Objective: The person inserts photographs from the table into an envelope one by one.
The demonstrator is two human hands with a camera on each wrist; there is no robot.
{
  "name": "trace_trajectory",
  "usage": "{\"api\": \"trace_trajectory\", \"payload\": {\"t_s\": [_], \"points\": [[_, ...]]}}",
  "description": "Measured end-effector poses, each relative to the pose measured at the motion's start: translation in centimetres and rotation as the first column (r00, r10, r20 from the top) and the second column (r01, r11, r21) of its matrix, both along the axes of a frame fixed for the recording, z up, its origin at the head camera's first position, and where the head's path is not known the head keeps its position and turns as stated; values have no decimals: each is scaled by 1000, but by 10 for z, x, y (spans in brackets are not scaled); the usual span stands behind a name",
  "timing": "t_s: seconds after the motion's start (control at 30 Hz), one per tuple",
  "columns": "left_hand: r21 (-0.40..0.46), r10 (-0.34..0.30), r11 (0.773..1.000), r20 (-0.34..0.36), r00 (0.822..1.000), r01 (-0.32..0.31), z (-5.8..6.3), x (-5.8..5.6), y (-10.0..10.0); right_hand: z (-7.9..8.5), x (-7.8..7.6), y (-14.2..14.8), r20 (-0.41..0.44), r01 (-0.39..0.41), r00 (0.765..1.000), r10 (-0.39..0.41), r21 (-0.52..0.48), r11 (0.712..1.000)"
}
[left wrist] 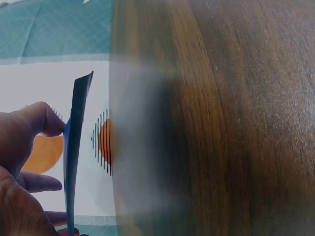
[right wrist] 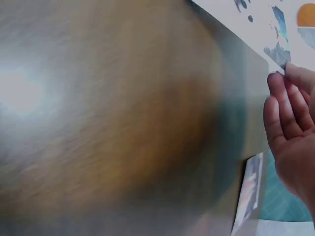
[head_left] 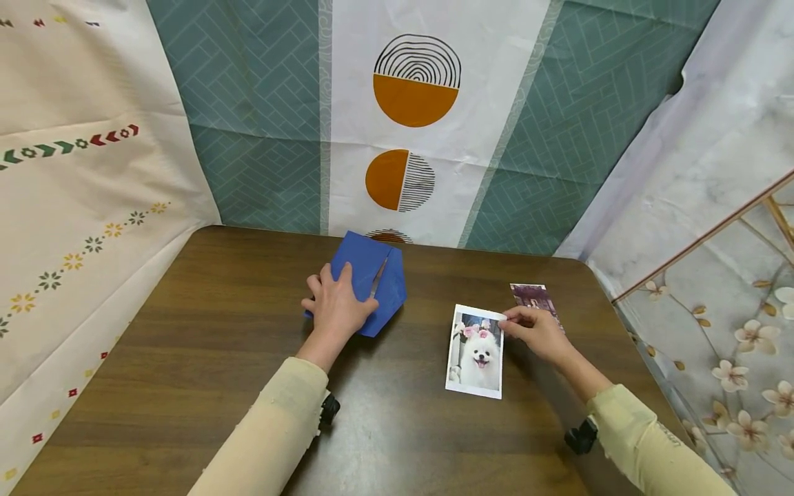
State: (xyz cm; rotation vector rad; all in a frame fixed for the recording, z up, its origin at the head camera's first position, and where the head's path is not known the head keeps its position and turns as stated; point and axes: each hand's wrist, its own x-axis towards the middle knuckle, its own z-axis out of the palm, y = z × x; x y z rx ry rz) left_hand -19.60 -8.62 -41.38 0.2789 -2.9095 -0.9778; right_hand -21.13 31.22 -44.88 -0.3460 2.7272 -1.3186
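My left hand (head_left: 338, 303) spans a blue paper envelope (head_left: 393, 289) from above, gripping it with spread, bent fingers and the thumb over its right side. In the left wrist view the envelope (left wrist: 75, 157) shows edge-on, raised off the table, with the thumb against its face. A narrow slit runs along the envelope's flap. Between thumb and forefinger, my right hand (head_left: 538, 332) pinches the upper right corner of a white-bordered photo (head_left: 480, 358) of a fluffy white dog with pink flowers on its head. The right wrist view shows part of that photo (right wrist: 256, 34) above the table.
A second photo (head_left: 533, 296), purplish, lies on the brown wooden table (head_left: 205, 386) behind my right hand, which partly covers it. Patterned cloth (head_left: 260, 138) hangs behind the table's far edge. Cream cloth hangs on the left, a floral sheet (head_left: 744, 372) on the right.
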Motion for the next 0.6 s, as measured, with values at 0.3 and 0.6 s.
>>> {"api": "trace_trajectory", "payload": {"t_s": [0.3, 0.6], "points": [[10, 8, 1000, -16, 1000, -7, -2, -1, 2, 24, -25, -20, 237, 48, 971, 25, -297, 954], [13, 21, 1000, -21, 1000, -20, -2, -1, 5, 33, -50, -54, 306, 14, 944, 127, -419, 908]]}}
